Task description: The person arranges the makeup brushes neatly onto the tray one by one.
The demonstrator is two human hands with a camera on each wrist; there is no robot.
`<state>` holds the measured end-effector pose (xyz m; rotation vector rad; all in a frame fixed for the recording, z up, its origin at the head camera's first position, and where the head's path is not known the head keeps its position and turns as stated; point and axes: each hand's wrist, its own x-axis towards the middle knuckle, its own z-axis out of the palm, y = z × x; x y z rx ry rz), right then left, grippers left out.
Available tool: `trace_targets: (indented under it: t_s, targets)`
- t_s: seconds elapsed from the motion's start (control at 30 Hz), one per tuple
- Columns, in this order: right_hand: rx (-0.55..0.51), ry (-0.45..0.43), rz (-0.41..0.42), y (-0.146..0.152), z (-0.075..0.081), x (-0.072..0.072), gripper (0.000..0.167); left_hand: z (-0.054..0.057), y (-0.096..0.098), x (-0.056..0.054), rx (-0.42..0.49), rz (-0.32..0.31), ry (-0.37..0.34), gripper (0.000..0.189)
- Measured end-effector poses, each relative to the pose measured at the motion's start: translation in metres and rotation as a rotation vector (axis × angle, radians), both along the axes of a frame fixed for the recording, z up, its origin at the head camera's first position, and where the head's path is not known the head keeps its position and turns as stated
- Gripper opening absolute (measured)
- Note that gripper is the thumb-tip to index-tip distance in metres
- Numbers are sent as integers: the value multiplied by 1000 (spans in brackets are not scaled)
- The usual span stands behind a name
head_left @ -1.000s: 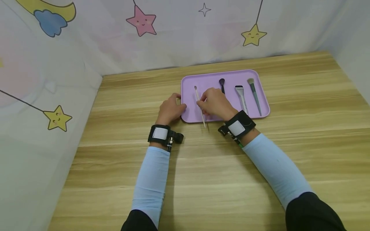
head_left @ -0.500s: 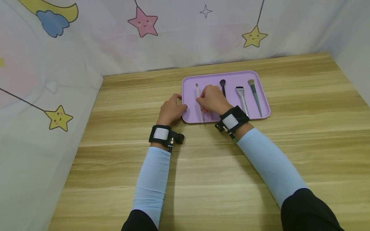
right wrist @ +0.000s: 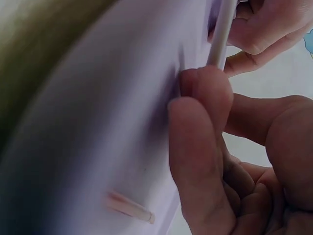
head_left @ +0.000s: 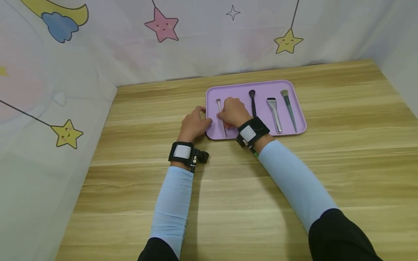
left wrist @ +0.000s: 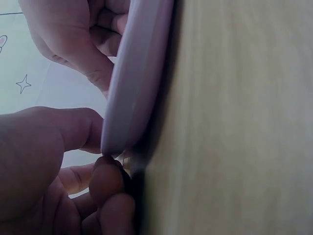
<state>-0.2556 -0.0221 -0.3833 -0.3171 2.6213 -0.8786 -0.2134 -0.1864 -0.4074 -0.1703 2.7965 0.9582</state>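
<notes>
A lilac tray [head_left: 235, 90] lies near the back of the wooden table. My left hand [head_left: 194, 124] grips its left edge; in the left wrist view the thumb is above the rim and fingers are beneath. A slim pale makeup brush [head_left: 219, 105] with a small brown tip is pinched between the thumb and fingers of my right hand [head_left: 234, 111], low over the tray's left part. The right wrist view shows its pale handle [right wrist: 222, 34] rising beyond my fingertips. Whether the brush touches the tray is unclear.
On the tray lie a black makeup brush [head_left: 253, 103], a flat silver-handled brush [head_left: 275, 114] and a green-handled brush [head_left: 289, 105]. A curtain [head_left: 202, 54] with printed stars hangs behind the table [head_left: 248, 203].
My right hand has moved left with the pale brush, whose lower end has come in from beyond the tray's front rim. The left hand keeps its grip on the tray.
</notes>
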Motion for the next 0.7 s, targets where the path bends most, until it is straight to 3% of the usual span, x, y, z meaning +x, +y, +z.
trace_targets:
  t_s: [0.27, 0.47, 0.6, 0.7]
  targets:
    - [17, 18, -4, 0, -2, 1, 39, 1, 0, 0, -10, -8, -8, 54]
    - [-2, 189, 4, 11, 1, 18, 40, 3, -3, 1, -6, -7, -10, 56]
    - [-19, 292, 13, 30, 15, 32, 52, 17, -2, 6, -70, 1, 61, 63]
    - [42, 356, 31, 51, 31, 40, 68, 37, 2, 15, -152, -17, 151, 69]
